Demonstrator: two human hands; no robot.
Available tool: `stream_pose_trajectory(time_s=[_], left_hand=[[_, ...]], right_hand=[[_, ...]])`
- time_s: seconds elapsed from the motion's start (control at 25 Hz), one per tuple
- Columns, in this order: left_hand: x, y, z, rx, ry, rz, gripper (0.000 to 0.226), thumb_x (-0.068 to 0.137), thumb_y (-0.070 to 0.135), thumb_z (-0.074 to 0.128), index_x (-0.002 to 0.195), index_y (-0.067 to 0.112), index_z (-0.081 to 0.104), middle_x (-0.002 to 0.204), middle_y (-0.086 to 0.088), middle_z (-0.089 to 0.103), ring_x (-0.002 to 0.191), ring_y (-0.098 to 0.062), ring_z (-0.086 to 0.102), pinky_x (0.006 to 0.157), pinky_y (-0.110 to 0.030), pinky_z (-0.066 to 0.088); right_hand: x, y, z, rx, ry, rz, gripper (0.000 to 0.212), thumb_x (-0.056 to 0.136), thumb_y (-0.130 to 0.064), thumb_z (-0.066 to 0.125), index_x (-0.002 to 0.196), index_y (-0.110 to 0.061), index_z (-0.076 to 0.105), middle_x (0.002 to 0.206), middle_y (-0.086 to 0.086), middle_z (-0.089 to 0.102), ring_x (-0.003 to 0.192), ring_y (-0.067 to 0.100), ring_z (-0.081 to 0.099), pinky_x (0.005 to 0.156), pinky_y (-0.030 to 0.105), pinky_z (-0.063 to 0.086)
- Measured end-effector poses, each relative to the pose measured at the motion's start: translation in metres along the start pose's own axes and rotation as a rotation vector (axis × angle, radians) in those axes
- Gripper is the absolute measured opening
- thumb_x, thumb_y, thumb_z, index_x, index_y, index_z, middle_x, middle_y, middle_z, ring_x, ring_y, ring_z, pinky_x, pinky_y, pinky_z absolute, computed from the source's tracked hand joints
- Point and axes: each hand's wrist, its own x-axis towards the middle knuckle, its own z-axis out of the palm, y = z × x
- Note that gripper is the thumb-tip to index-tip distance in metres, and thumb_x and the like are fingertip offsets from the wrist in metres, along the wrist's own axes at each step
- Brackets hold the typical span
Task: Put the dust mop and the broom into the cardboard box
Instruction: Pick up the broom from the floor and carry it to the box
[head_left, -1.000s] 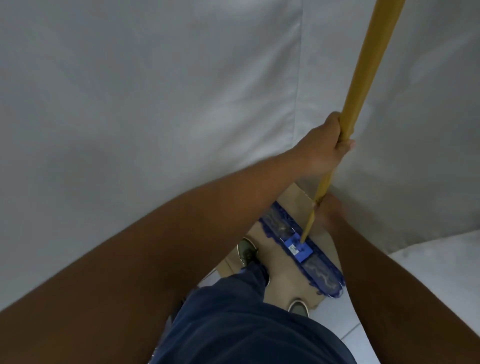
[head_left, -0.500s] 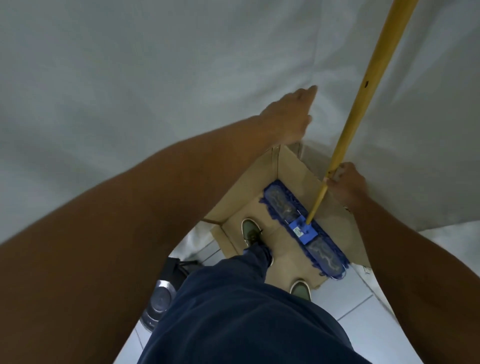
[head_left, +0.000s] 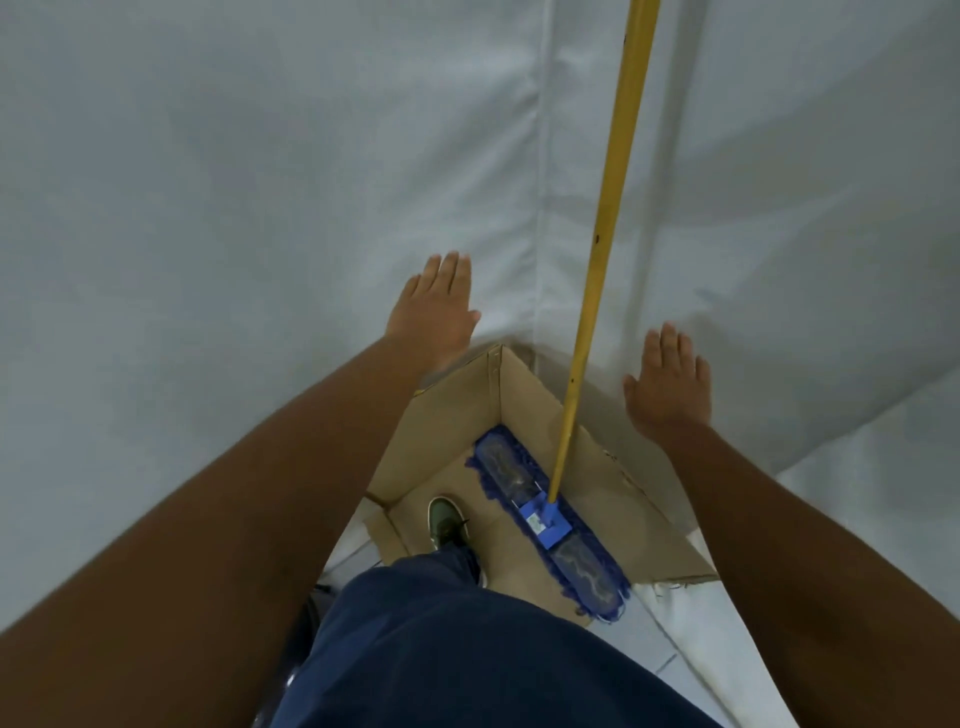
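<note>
1. Inside the open brown cardboard box (head_left: 524, 410) on the floor, the flat blue fringed head of the dust mop (head_left: 550, 519) is seen lying diagonally across the bottom.
2. The mop's long yellow wooden handle (head_left: 610, 218) is propped upright, and seems to be leaned against the pale grey fabric backdrop (head_left: 260, 182) behind the box.
3. The left hand (head_left: 434, 312) is held open and empty, fingers spread, above the box's far left corner; nothing is gripped.
4. The right hand (head_left: 670, 382) is likewise held flat and empty, just to the right of the handle and apart from it.
5. A green shoe (head_left: 447, 522) is planted inside the box beside the mop head, below a dark blue trouser leg (head_left: 467, 649).
6. No broom is visible here, so that half of the task is judged undone.
7. The broom is expected to be light and stiff, but long and top-heavy; it is best taken around the middle of its shaft.
</note>
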Motion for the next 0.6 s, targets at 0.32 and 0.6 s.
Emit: stream_pose_trajectory(time_s=[0.32,0.6], left_hand=[[-0.148,-0.033,0.010,-0.066,0.045,-0.348,0.068,0.100,0.037,0.027,0.150,0.005,-0.004,0.163,-0.014,0.000,0.150,-0.029,-0.002,0.121,-0.043,0.006],[-0.359,-0.112,0.049,-0.134,0.062,-0.800,0.070,0.099,0.042,0.029,0.151,0.005,-0.001,0.163,-0.013,0.001,0.150,-0.028,-0.002,0.121,-0.044,0.007]], right_hand=[[-0.053,-0.051,-0.018,-0.006,0.082,-0.345,0.070,0.095,-0.040,0.036,0.148,-0.005,0.008,0.159,0.016,0.009,0.146,0.031,0.006,0.117,0.052,0.013],[-0.113,-0.198,-0.002,0.008,0.017,-0.750,0.069,0.093,-0.035,0.046,0.146,-0.002,0.018,0.157,0.020,0.018,0.144,0.035,0.014,0.115,0.056,0.016]])
